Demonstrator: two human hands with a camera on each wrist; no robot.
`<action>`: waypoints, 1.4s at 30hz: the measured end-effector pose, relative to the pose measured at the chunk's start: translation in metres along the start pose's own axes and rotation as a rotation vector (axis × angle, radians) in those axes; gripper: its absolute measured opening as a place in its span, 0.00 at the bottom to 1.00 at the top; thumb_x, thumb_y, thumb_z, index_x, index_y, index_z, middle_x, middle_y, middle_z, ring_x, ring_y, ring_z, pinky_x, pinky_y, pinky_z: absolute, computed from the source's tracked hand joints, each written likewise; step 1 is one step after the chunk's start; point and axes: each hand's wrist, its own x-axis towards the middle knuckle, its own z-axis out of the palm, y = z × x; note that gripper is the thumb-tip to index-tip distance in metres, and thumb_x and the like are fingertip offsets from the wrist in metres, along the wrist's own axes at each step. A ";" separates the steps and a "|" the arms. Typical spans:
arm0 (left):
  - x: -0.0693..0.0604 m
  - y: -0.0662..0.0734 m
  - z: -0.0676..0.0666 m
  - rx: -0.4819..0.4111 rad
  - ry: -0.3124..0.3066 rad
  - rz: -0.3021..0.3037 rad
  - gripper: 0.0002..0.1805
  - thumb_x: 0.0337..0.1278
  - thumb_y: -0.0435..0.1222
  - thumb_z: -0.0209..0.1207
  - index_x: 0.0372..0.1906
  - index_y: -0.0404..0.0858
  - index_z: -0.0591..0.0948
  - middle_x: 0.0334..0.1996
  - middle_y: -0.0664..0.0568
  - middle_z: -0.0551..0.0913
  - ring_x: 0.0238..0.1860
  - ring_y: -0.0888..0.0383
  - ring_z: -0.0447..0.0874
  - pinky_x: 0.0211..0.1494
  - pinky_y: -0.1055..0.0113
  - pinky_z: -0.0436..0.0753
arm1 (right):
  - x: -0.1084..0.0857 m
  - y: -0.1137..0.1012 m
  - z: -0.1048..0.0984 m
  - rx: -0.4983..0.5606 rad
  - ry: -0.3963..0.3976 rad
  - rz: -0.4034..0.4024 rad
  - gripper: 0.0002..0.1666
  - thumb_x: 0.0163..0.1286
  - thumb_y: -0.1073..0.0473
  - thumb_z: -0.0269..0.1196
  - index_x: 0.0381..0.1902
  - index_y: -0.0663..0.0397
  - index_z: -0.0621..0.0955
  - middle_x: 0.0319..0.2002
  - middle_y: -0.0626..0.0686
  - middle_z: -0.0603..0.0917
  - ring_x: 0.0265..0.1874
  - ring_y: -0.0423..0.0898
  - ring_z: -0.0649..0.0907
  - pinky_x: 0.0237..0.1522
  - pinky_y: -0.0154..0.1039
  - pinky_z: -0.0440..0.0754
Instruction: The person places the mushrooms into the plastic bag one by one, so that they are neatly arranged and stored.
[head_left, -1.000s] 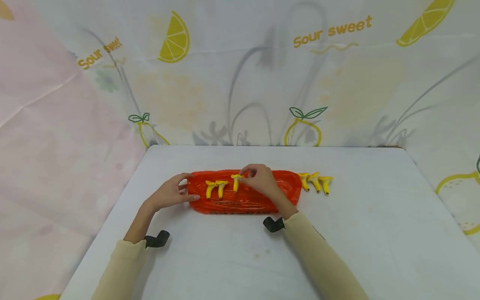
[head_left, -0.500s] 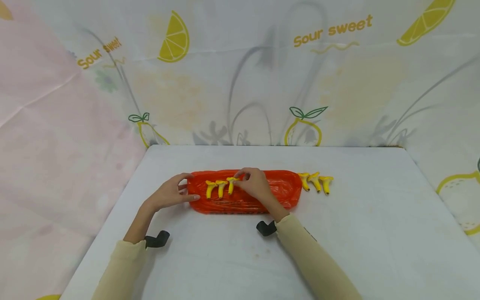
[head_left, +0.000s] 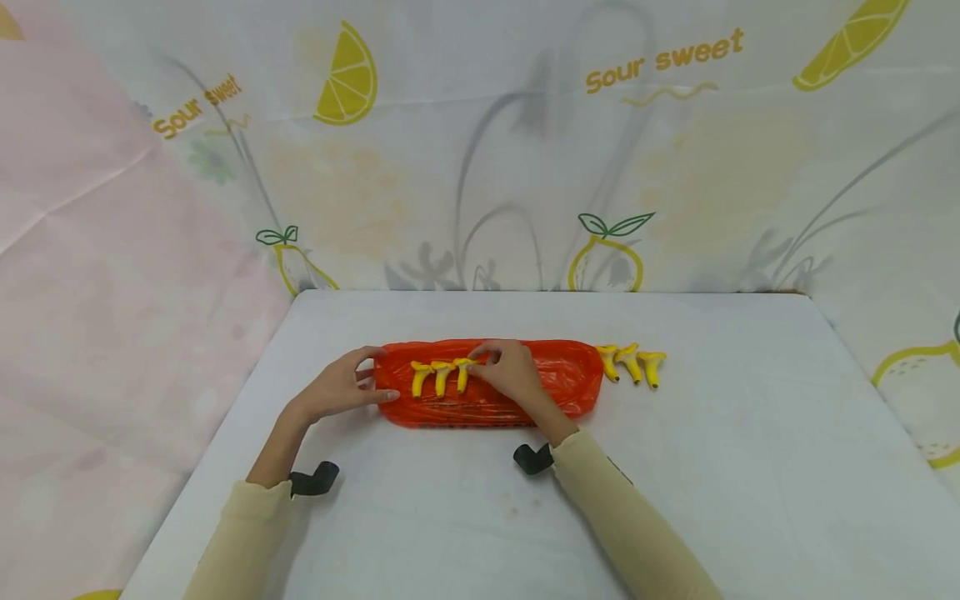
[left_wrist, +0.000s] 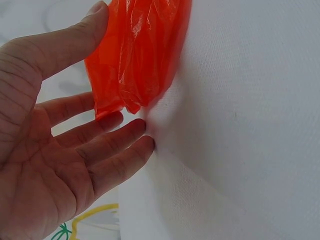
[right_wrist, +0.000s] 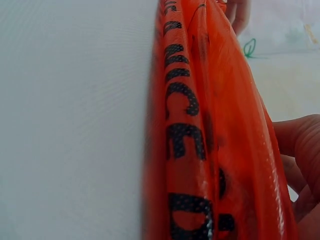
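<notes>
Centrally, in the head view, a red plastic bag (head_left: pixel 558 367) is seen laid crosswise on the white tabletop (head_left: pixel 750 433). A yellow chanterelle mushroom (head_left: pixel 462 381) is pinched at the cap edge between thumb and forefinger of the right hand (head_left: pixel 517 371), over the left half of the bag; just to its left, two matching mushrooms (head_left: pixel 441 382) are laid in a row. Three further mushrooms (head_left: pixel 630 364) are grouped at the bag's right end. The left hand (head_left: pixel 339 389) is spread about the left end. For a neat row, the cap is probably best released only once the stem is supported by the bag, with the fingers withdrawn to the right so that the neighbour is not nudged.

In the left wrist view, the bag's end is met by the thumb, the other fingers being loosely extended and unclenched; light steadying is judged sufficient, lest the bag be dragged.

In the right wrist view, black lettering (right_wrist: pixel 185 145) is shown along the bag's folded side; the pinch itself is hidden.
</notes>
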 end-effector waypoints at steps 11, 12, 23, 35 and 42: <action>0.002 -0.001 0.001 0.014 -0.002 -0.005 0.47 0.51 0.52 0.70 0.70 0.32 0.64 0.68 0.33 0.64 0.65 0.33 0.69 0.58 0.46 0.78 | 0.001 0.004 -0.006 -0.054 -0.093 -0.020 0.16 0.61 0.54 0.72 0.48 0.46 0.88 0.21 0.49 0.74 0.22 0.46 0.72 0.24 0.35 0.65; 0.002 -0.001 0.000 0.014 -0.002 -0.006 0.47 0.51 0.52 0.70 0.70 0.32 0.64 0.68 0.33 0.64 0.65 0.33 0.69 0.59 0.46 0.78 | 0.001 0.004 -0.007 -0.056 -0.102 -0.019 0.17 0.61 0.54 0.72 0.49 0.46 0.88 0.21 0.49 0.74 0.22 0.46 0.72 0.24 0.35 0.66; 0.002 -0.003 0.001 0.006 -0.002 -0.007 0.47 0.51 0.52 0.71 0.70 0.33 0.64 0.69 0.35 0.64 0.66 0.34 0.67 0.59 0.46 0.77 | -0.007 0.000 -0.034 -0.073 -0.141 -0.008 0.19 0.61 0.56 0.71 0.51 0.46 0.87 0.21 0.50 0.74 0.22 0.47 0.73 0.23 0.35 0.67; 0.002 -0.006 0.001 -0.002 0.004 0.011 0.47 0.51 0.51 0.71 0.70 0.33 0.64 0.68 0.35 0.65 0.66 0.35 0.67 0.59 0.46 0.78 | -0.015 0.001 -0.071 -0.056 -0.173 -0.039 0.19 0.61 0.53 0.72 0.50 0.49 0.87 0.17 0.48 0.68 0.17 0.45 0.67 0.20 0.35 0.60; 0.001 -0.005 0.001 0.003 0.003 0.006 0.46 0.51 0.51 0.71 0.69 0.33 0.64 0.68 0.35 0.65 0.66 0.34 0.67 0.59 0.46 0.78 | -0.018 0.010 -0.093 -0.049 -0.229 -0.078 0.20 0.60 0.53 0.72 0.50 0.52 0.87 0.25 0.50 0.77 0.24 0.47 0.72 0.24 0.37 0.68</action>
